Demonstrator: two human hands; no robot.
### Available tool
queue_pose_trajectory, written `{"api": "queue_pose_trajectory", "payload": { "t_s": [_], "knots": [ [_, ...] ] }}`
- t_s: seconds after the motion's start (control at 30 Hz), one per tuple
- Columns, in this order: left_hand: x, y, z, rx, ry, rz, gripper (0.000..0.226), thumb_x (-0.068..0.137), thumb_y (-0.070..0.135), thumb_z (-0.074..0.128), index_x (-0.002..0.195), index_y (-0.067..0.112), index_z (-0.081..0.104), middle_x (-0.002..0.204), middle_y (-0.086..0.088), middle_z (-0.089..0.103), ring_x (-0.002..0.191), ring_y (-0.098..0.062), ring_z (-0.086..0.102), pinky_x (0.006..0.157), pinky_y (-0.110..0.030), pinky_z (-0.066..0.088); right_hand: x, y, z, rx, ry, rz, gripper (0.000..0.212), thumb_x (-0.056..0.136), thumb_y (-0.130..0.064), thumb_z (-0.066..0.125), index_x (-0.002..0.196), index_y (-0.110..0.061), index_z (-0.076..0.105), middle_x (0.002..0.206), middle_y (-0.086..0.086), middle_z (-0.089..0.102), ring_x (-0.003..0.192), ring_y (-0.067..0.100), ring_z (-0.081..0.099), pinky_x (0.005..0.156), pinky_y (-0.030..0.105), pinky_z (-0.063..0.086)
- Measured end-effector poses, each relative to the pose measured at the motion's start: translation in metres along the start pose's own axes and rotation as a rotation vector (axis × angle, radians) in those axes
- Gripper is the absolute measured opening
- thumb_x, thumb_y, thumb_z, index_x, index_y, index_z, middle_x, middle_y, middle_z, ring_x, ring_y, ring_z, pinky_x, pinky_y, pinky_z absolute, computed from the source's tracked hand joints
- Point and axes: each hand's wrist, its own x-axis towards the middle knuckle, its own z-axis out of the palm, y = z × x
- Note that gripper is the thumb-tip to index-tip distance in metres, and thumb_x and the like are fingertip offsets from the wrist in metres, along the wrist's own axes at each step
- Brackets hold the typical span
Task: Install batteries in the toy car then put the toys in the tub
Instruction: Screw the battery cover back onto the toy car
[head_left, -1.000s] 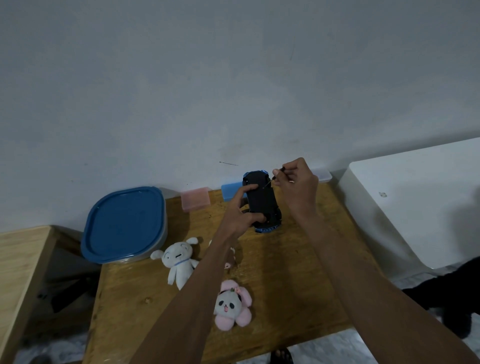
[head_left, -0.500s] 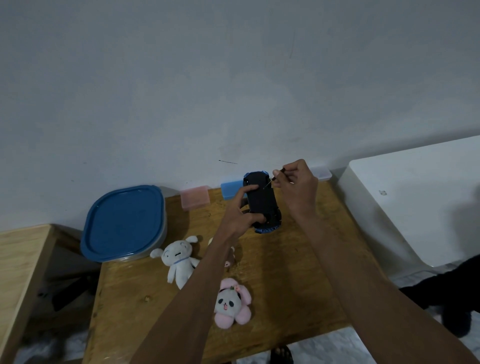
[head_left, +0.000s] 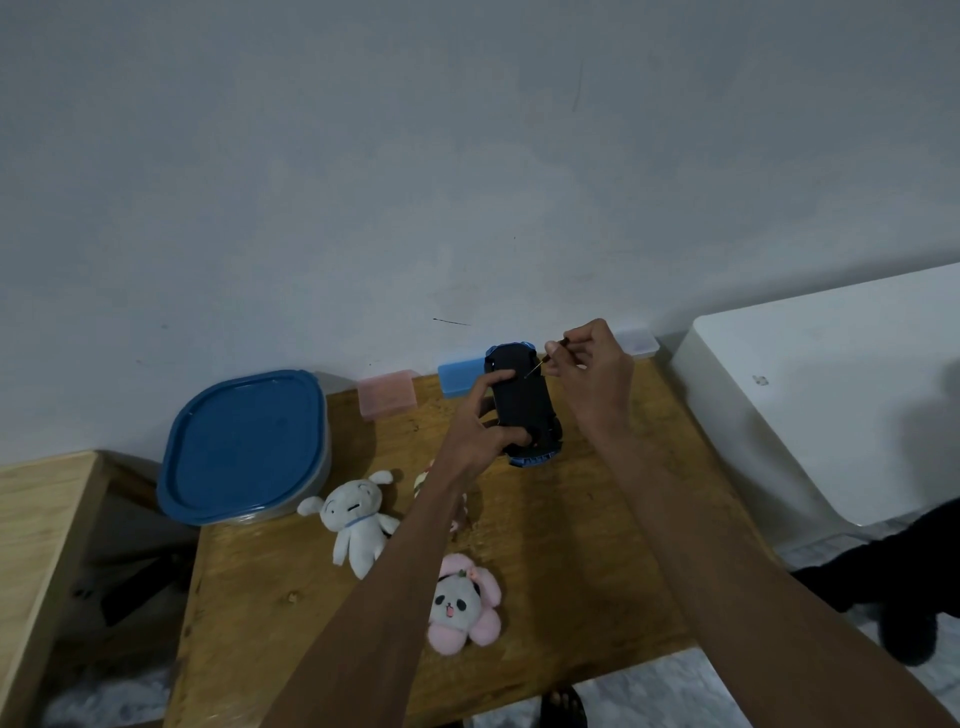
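Two plush toys (head_left: 358, 519) (head_left: 462, 605), one toy car (head_left: 522, 402), one lidded tub (head_left: 244, 447), three small boxes (head_left: 387, 393) (head_left: 460, 374) (head_left: 639, 343).

Dim, flat indoor light, soft shadows beside the toys, grainy detail, wide-angle bending at the edges

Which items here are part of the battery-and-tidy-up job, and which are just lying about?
Job: toy car in left hand; screwdriver in right hand; white plush; panda plush; lidded tub.
Lying about: pink box; blue box; white unit.
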Motion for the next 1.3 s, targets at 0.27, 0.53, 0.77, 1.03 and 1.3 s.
{"api": "queue_pose_trajectory", "payload": {
  "t_s": [0.27,0.53,0.77,1.03,1.3],
  "knots": [
    [-0.001,0.002,-0.001,0.031,0.008,0.003,0.077,0.072,-0.008,0.076,0.129,0.039,0.052,0.126,-0.004,0.058,0.112,-0.031,0.062,0.082,-0.05,0.062,0.002,-0.005,0.002,-0.109,-0.043,-0.077,0.019,0.089,-0.018,0.074,0.093,-0.013,0.056,0.082,0.003,0.066,0.077,0.018,0.069,0.065,0.042,0.062],
    [-0.003,0.002,-0.002,0.024,0.012,-0.003,0.076,0.072,-0.008,0.075,0.129,0.037,0.053,0.126,-0.006,0.057,0.112,-0.029,0.061,0.081,-0.052,0.062,-0.002,-0.011,0.001,-0.162,-0.08,-0.204,0.016,0.091,-0.016,0.072,0.104,-0.01,0.065,0.087,0.004,0.073,0.079,0.016,0.071,0.069,0.036,0.062],
    [-0.004,0.003,-0.001,0.029,0.02,-0.007,0.077,0.072,-0.009,0.077,0.13,0.035,0.053,0.125,-0.005,0.059,0.111,-0.026,0.062,0.081,-0.051,0.062,-0.004,-0.012,0.002,-0.184,-0.119,-0.245,0.019,0.094,-0.011,0.067,0.112,-0.008,0.068,0.097,0.007,0.075,0.09,0.016,0.072,0.073,0.039,0.063],
    [-0.005,0.001,0.001,0.031,0.02,-0.015,0.078,0.071,-0.009,0.077,0.13,0.035,0.052,0.122,0.0,0.058,0.112,-0.028,0.061,0.084,-0.053,0.061,-0.003,-0.015,0.001,-0.245,-0.06,-0.205,0.02,0.087,-0.021,0.076,0.092,-0.009,0.061,0.082,0.002,0.07,0.075,0.014,0.066,0.066,0.026,0.057],
    [-0.006,0.002,0.008,0.019,0.016,-0.008,0.077,0.07,-0.006,0.078,0.13,0.036,0.053,0.126,-0.005,0.06,0.112,-0.03,0.063,0.085,-0.053,0.06,-0.001,-0.016,0.001,-0.206,-0.039,-0.198,0.026,0.087,-0.018,0.077,0.105,-0.011,0.059,0.073,-0.009,0.059,0.067,0.007,0.058,0.062,0.017,0.05]
  ]
}}
